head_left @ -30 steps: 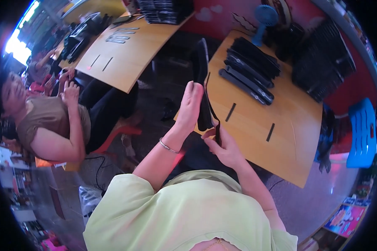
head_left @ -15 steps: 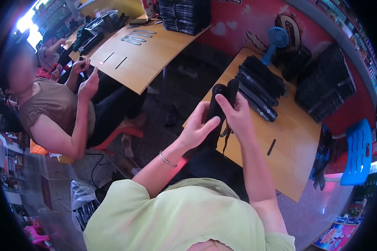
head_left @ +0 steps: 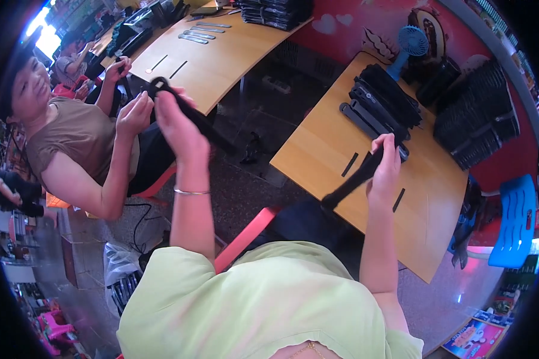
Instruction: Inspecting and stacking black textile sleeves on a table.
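My left hand (head_left: 182, 128) is raised at the left, its fingers closed round a long black strap (head_left: 214, 134) with a loop or buckle at its upper end. The strap slants down to the right past my wrist. Above the right table, my right hand (head_left: 387, 170) grips a second black strap (head_left: 354, 184), whose lower end hangs past the table's near edge. Beyond my right hand lies a pile of black straps (head_left: 389, 96). Two short black strips, one the left strip (head_left: 350, 164) and one the right strip (head_left: 399, 200), lie flat near it.
A blue fan (head_left: 410, 45) and a tall black stack (head_left: 479, 116) stand at the back of the right table (head_left: 317, 143). At the left, a seated co-worker (head_left: 72, 134) works at another table (head_left: 215, 66). A blue stool (head_left: 514, 221) is at far right.
My hands were together on black straps in the middle. Now they are wide apart, the left moved left and up, the right moved right, each with a strap.
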A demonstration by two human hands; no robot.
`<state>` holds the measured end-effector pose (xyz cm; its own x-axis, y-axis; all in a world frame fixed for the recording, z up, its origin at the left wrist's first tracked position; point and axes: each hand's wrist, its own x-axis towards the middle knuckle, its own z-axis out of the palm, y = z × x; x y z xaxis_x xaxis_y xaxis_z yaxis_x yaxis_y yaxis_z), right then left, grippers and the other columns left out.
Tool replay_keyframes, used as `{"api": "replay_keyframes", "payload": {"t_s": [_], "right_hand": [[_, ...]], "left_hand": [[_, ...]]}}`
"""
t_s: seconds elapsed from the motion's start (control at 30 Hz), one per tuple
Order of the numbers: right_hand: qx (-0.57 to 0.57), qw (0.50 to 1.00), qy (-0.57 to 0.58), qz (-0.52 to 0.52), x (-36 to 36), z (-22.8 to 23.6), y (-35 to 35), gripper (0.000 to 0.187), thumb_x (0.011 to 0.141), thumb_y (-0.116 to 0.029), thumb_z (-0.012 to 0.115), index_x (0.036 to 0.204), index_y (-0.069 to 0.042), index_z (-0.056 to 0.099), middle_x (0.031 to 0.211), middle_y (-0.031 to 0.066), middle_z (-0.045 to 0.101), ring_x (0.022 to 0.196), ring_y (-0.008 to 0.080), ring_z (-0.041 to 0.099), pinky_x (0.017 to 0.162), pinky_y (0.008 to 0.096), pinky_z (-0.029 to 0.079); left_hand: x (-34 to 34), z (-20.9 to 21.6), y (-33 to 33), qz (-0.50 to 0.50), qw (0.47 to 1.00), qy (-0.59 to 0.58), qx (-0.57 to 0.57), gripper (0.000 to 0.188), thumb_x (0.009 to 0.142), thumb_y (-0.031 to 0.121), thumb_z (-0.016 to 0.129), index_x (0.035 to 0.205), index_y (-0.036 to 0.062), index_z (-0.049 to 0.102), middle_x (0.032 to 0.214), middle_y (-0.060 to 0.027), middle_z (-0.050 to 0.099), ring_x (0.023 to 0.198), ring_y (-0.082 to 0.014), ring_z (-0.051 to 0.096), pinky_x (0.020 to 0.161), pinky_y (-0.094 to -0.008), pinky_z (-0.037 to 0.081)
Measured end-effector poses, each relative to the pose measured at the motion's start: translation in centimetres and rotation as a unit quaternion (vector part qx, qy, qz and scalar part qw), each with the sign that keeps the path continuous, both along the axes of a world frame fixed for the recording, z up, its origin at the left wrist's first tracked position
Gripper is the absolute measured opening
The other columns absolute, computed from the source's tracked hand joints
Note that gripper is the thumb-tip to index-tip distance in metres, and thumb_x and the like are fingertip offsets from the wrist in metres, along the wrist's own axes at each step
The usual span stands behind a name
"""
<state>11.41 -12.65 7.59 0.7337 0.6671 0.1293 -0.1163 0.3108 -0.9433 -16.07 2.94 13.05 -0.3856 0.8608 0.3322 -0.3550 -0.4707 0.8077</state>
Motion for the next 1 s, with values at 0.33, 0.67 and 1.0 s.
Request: {"api": "replay_keyframes", "payload": {"t_s": [0.33,0.67,1.0], "right_hand": [[-0.127,0.987,-0.011,0.1,-1.5,-0.1,-4.2,0.032,0.098,-0.038,0.049,0.094,-0.01,0.064,0.075,-0.0069,0.042,0.068,0.002,0.041,0.06,0.0181,0.034],[-0.13,0.989,0.028,0.069,-1.1,-0.7,-5.3,0.029,0.098,-0.037,0.048,0.097,-0.011,0.061,0.074,-0.0067,0.046,0.055,-0.002,0.042,0.041,0.0148,0.028],[0.001,0.986,-0.077,0.151,-5.7,2.1,-0.4,0.017,0.096,-0.022,0.058,0.1,-0.005,0.059,0.081,-0.0061,0.053,0.066,0.0017,0.045,0.057,0.0184,0.035]], "left_hand": [[-10.3,-3.2,5.1,0.129,0.95,0.286,-0.009,0.024,0.093,0.021,0.061,0.107,0.0018,0.064,0.1,-0.0033,0.064,0.09,-0.0088,0.058,0.081,-0.024,0.045],[-11.7,-6.6,6.8,0.164,0.964,0.207,-0.018,0.024,0.094,0.017,0.058,0.114,0.0048,0.062,0.1,0.0029,0.06,0.079,-0.0041,0.05,0.065,-0.0195,0.039],[2.6,-4.9,-6.5,-0.358,0.882,0.306,0.022,0.03,0.087,0.017,0.064,0.113,0.0029,0.057,0.105,-0.0059,0.056,0.091,-0.0153,0.055,0.077,-0.0278,0.047]]}}
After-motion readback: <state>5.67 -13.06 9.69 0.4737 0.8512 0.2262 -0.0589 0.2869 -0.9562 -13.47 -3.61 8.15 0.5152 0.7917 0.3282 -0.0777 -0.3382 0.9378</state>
